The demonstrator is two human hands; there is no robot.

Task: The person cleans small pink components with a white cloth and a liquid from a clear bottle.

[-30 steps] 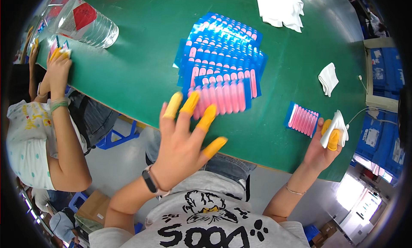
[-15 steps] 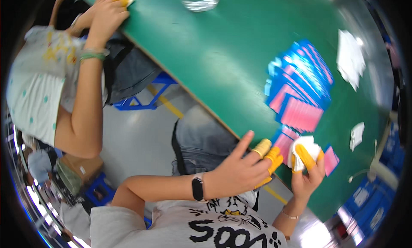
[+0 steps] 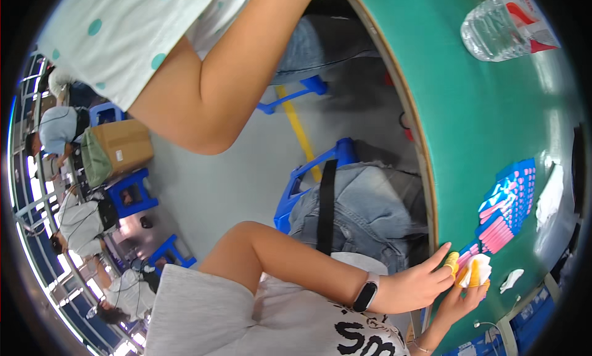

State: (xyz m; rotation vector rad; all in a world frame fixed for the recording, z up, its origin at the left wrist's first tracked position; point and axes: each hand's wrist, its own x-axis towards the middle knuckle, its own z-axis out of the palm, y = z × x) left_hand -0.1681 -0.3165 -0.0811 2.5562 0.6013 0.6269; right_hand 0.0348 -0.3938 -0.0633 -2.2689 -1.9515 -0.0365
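Observation:
My right hand (image 3: 461, 302), with yellow finger cots, holds a folded white cloth (image 3: 483, 268) near the table's edge. Beside it is my left hand (image 3: 414, 287), palm down, also with yellow finger cots; its thumb is stretched away from the other fingers. No held thing shows in it, though its fingertips are partly hidden against the right hand. Just beyond the fingertips lies a pink and blue flat piece (image 3: 470, 251). Past that, a fanned pile of pink and blue flat pieces (image 3: 507, 202) overlaps on the green table (image 3: 444, 140).
A clear plastic bottle (image 3: 493, 32) lies at the far right. White cloths (image 3: 549, 196) and a smaller white scrap (image 3: 511, 280) are right of the pile. Another person's bent arm (image 3: 228, 78) reaches in above. Blue bins (image 3: 536, 322) stand lower right; a blue stool (image 3: 296, 196) is by my legs.
My view has turned, so table and hands appear farther right and the neighbour's arm nearer. The right hand still holds the white cloth, and the left hand stays close beside it.

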